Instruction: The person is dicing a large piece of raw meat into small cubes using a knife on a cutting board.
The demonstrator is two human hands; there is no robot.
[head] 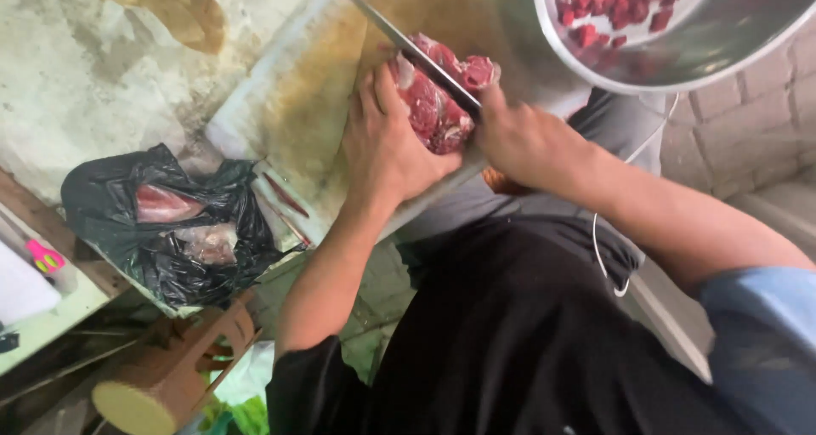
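Note:
A chunk of raw red meat (442, 95) lies on a stained wooden cutting board (314, 86). My left hand (387, 142) presses down on the meat's near side, fingers on top of it. A long knife (399, 44) cuts through the meat, its handle gripped by my right hand (523, 142). The blade runs up and to the left across the board.
A metal bowl (722, 35) with small red meat cubes (616, 1) sits at the top right. A black plastic bag (161, 231) with more meat pieces lies left of the board. A wooden stool (170, 367) stands below. Brick paving is at the right.

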